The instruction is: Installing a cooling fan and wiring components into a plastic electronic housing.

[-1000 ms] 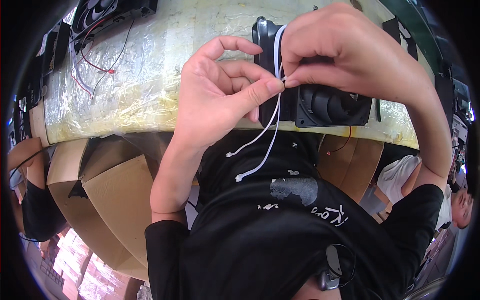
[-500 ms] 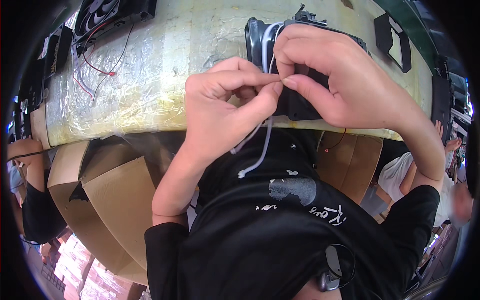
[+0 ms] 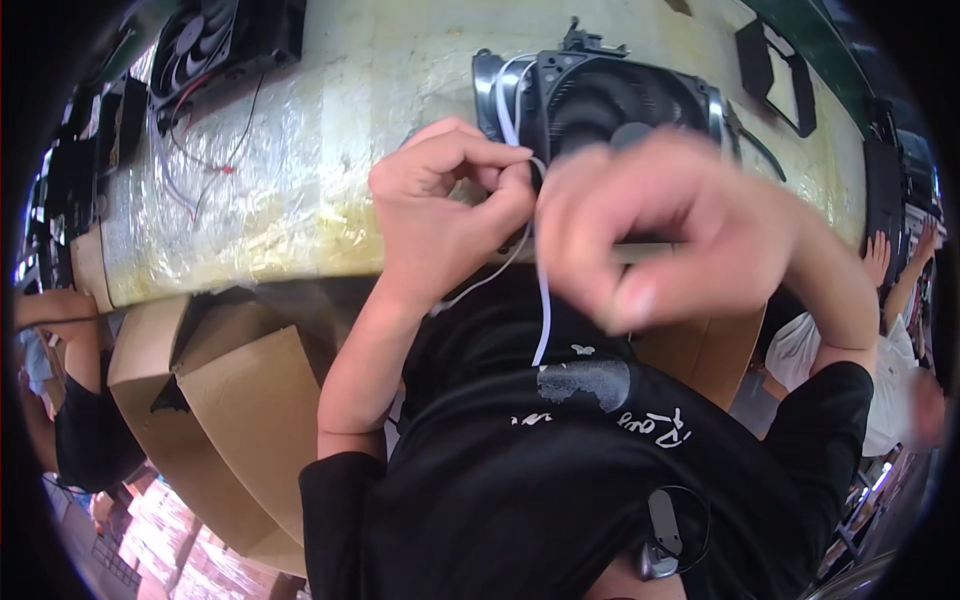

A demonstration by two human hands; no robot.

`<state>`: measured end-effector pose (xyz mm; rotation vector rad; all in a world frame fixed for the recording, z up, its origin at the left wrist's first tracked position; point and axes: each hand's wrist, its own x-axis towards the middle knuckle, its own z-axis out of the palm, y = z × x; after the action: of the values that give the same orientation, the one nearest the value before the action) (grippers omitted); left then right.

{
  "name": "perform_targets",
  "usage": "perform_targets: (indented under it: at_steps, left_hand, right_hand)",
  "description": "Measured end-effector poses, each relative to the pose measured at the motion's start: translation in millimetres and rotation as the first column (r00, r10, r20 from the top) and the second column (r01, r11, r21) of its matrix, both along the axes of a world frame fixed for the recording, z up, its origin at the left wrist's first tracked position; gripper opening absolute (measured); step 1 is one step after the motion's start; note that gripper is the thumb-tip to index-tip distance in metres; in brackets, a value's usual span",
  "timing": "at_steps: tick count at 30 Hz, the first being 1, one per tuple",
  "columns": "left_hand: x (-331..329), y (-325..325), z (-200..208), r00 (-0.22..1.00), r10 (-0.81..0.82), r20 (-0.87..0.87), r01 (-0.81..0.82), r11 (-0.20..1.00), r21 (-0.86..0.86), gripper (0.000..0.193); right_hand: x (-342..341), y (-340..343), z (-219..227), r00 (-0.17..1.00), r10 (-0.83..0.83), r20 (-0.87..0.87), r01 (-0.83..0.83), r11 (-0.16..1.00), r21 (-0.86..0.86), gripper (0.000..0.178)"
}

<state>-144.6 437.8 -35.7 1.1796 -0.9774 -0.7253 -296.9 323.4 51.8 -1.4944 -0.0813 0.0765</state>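
A black fan unit (image 3: pixel 625 105) with a metallic side lies on the wrapped work table in front of me. White cables (image 3: pixel 507 110) run over its left edge and down to my left hand (image 3: pixel 440 195). Thumb and index finger of that hand are pinched on the cable, by a small dark piece at the fingertips. One loose white cable end (image 3: pixel 543 315) hangs below, in front of my black shirt. My right hand (image 3: pixel 670 235) is over the unit's near side, smeared by motion; its fingers look curled, and whether it holds anything is unclear.
Another black fan (image 3: pixel 205 45) with thin red and black wires (image 3: pixel 210 165) stands at the far left. A black frame (image 3: pixel 775 75) lies at the far right. An open cardboard box (image 3: pixel 245 390) is at the table's near edge. Other people's arms (image 3: pixel 65 315) show at both sides.
My right hand has left the pinch beside my left fingertips and moved down and right, uncovering the fan. The hanging cable end has shifted right. My left hand stays nearly in place.
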Motion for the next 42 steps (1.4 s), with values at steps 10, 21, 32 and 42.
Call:
perform_targets:
  at_steps: [10, 21, 32, 42]
  left_hand:
    - [10.1, 6.9, 4.4, 0.992, -0.122, 0.004, 0.122, 0.992, 0.036, 0.016]
    - [24.7, 10.9, -2.3, 0.987, -0.161, -0.017, 0.161, 0.987, 0.004, 0.005]
    - [18.8, 13.0, -2.2, 0.994, -0.1, -0.034, 0.096, 0.99, -0.108, 0.004]
    - [20.4, 14.1, -1.0, 0.995, -0.097, -0.009, 0.095, 0.988, -0.124, 0.004]
  right_hand:
    - [-126.6, -6.2, -17.8, 0.174, -0.809, 0.562, 0.885, -0.123, -0.45, 0.019]
    - [-176.6, -3.8, -97.2, 0.428, -0.828, 0.363, 0.069, -0.37, -0.926, 0.047]
    - [-84.5, 48.9, 35.4, 0.702, -0.682, 0.205, 0.405, 0.146, -0.903, 0.059]
    - [-18.2, 55.9, 47.1, 0.866, -0.492, 0.089, 0.065, -0.067, -0.996, 0.072]
